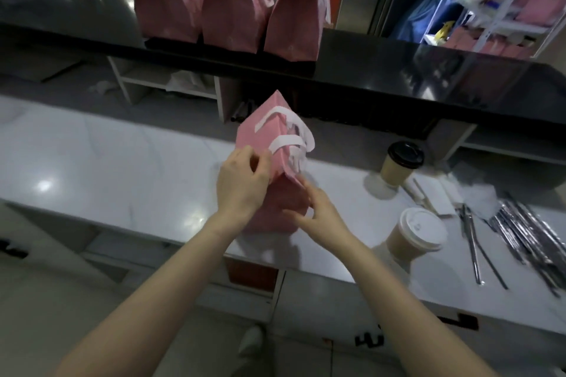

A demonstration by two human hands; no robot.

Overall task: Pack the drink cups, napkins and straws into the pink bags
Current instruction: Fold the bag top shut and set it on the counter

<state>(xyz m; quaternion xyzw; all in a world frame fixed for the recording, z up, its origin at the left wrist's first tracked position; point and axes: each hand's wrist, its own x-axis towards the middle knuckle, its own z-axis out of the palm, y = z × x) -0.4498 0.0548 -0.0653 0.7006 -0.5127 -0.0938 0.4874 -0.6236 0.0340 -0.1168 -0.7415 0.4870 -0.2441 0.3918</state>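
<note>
A pink paper bag [269, 131] with white handles stands on the white counter [122, 162], its top folded together. My left hand [242, 184] pinches the bag's upper left edge. My right hand [318, 211] touches the bag's right side lower down, fingers loosely spread. To the right stand two paper cups: one with a black lid [401, 162] further back, one with a white lid [416, 232] nearer. White napkins [435, 193] lie beside them, and several wrapped straws [526, 236] lie at the far right.
Three closed pink bags [235, 3] stand in a row on the raised black ledge [398, 70] behind the counter. Open shelves sit under the ledge. A rack with pink and red stock [505, 3] is at the back right. The counter's front edge runs just below my hands.
</note>
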